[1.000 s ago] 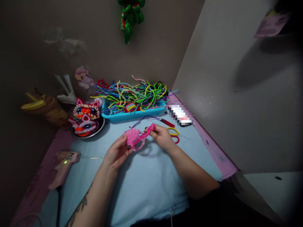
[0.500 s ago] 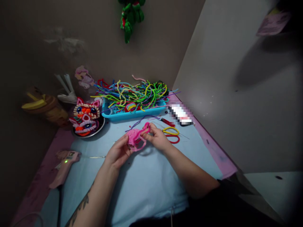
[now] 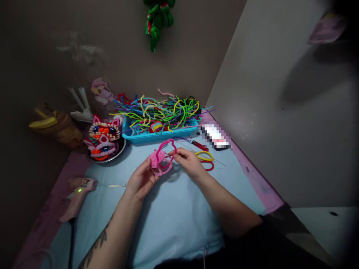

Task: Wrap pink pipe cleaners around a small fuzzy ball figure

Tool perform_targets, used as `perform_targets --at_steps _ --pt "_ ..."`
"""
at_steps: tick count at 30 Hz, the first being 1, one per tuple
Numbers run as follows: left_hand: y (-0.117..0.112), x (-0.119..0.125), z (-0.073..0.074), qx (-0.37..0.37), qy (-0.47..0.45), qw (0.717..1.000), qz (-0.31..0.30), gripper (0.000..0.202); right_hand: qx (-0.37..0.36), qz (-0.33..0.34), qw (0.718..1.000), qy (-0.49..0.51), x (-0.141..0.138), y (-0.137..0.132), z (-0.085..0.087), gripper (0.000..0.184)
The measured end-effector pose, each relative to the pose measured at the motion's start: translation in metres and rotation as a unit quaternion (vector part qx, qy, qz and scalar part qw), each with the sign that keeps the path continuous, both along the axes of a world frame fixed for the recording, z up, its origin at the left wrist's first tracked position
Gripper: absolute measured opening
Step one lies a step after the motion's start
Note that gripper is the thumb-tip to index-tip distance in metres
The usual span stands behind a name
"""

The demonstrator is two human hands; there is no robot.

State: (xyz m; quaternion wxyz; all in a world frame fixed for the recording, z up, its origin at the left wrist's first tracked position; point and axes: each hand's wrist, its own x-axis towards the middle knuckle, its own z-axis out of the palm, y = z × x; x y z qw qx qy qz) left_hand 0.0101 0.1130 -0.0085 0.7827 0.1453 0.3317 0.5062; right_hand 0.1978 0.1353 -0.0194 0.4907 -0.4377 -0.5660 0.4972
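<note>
Above the light blue table cover, my left hand [image 3: 142, 178] pinches a pink pipe-cleaner piece [image 3: 157, 160] at its fuzzy, solid left side. Thin loops stick out from the piece to the right, and a darker pink loop [image 3: 167, 142] arches over its top. At the right end of that darker loop, the thumb and fingers of my right hand [image 3: 188, 160] are closed on the pipe cleaner. Scissors [image 3: 205, 166] with one yellow and one red handle lie just right of my right hand, partly behind it.
A blue tray [image 3: 159, 138] heaped with coloured pipe cleaners stands at the back. Left of it, a bowl [image 3: 114, 157] holds fuzzy animal heads. A pink glue gun [image 3: 80, 198] with a lit green light lies left. A red-handled tool [image 3: 200, 145] and a phone [image 3: 215, 136] lie right.
The darker pink pipe cleaner, bunched close to the piece before, now stands up as a wide open loop. My right hand has shifted slightly; my left hand keeps its hold.
</note>
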Motion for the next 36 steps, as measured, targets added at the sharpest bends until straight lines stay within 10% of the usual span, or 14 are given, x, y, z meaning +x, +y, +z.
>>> perform_targets --at_steps 20,26,36 --pt "-0.002 0.002 0.000 0.059 0.128 0.990 0.014 0.055 -0.104 0.011 0.992 0.072 -0.012 -0.009 0.008 0.025" --pt "-0.001 0.000 -0.001 0.104 0.334 0.924 0.157 0.046 -0.106 -0.095 0.978 0.154 -0.010 0.000 0.005 0.029" --pt "-0.014 0.021 0.013 0.135 0.316 0.935 0.084 0.077 -0.081 -0.061 0.984 0.149 -0.015 -0.003 -0.001 0.028"
